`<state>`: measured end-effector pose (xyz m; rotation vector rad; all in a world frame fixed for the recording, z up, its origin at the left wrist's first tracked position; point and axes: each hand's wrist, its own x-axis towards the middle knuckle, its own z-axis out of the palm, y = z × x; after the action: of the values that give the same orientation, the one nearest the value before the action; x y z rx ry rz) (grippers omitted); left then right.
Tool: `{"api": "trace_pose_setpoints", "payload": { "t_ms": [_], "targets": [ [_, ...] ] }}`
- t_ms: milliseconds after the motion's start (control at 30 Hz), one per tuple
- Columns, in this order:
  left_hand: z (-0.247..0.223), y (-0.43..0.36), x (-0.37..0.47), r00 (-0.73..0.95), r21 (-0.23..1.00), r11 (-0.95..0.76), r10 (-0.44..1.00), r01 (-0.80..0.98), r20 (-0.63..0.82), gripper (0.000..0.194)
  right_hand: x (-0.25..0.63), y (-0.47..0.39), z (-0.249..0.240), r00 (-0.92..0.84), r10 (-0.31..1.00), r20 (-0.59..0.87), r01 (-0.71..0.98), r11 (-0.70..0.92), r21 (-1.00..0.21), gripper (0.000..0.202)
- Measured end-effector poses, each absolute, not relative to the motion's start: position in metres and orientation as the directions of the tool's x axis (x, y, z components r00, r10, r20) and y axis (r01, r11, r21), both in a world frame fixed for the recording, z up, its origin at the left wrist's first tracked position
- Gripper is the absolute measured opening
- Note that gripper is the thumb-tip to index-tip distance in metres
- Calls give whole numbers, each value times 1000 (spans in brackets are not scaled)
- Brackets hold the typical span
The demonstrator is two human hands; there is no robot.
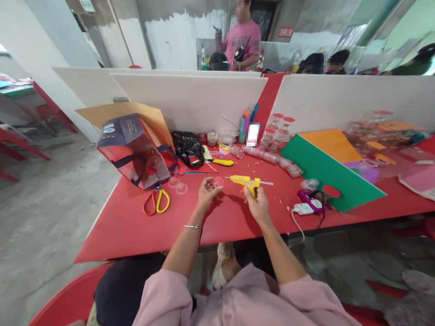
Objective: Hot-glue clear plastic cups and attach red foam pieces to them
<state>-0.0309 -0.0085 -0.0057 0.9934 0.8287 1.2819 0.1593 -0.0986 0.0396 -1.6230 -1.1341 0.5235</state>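
Hold the clear disc (218, 182) steady and keep your left hand (206, 192) clear of the nozzle (228, 178), probably hot; short, light squeezes should work best. Your right hand (257, 203) is closed round the grip of the yellow glue gun (249, 181). Left hand pinches the disc, over the tabletop (227, 226), near the nozzle.

Red table (112, 231) | red-and-yellow-handled scissors (163, 200) | two clear discs (181, 188) | black plastic bag (188, 147) | yellow-handled tool (222, 162) | clear plastic stack (268, 156) | purple power strip (316, 203)
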Motion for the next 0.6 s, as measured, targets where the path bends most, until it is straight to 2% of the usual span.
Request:
{"api": "trace_pose_setpoints", "payload": {
  "t_ms": [367,600],
  "targets": [
    [-1,-12,-32,128,900,-8,989,-436,71,66,159,-100,37,454,870,190,418,-20,-908,45],
    [-5,-10,-32,91,904,14,995,-428,27,68,159,-99,39,455,870,188,384,0,-924,43]
  ]
}}
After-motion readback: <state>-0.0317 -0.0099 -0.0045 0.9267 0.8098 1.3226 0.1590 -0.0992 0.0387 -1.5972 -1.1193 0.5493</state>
